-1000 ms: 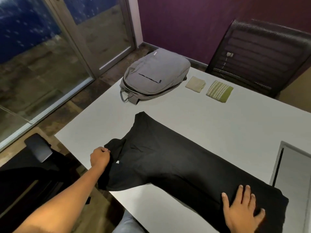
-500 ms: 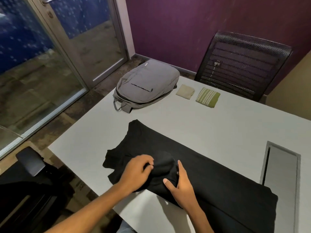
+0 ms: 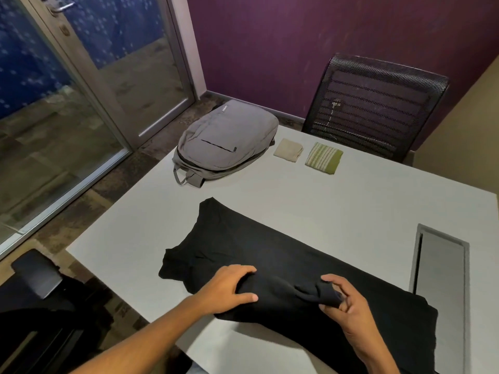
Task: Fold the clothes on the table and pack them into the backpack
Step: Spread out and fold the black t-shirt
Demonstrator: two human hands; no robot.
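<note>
At lower centre, a black cotton garment (image 3: 270, 255) on the white surface (image 3: 337, 206) was gripped by the left hand (image 3: 229, 288) and pinched by the right hand (image 3: 343, 300); the grey fabric backpack (image 3: 224, 143) lay closed at upper centre.

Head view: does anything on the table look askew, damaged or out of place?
Nothing stands out. The black garment lies mid-fold under both hands, the grey backpack lies flat and zipped, and two folded cloths sit neatly beside it.

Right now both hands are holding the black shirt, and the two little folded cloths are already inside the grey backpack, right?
Not quite. In the head view both folded cloths, beige and green striped, lie on the table beside the grey backpack. Left hand and right hand do hold the black shirt.
</note>
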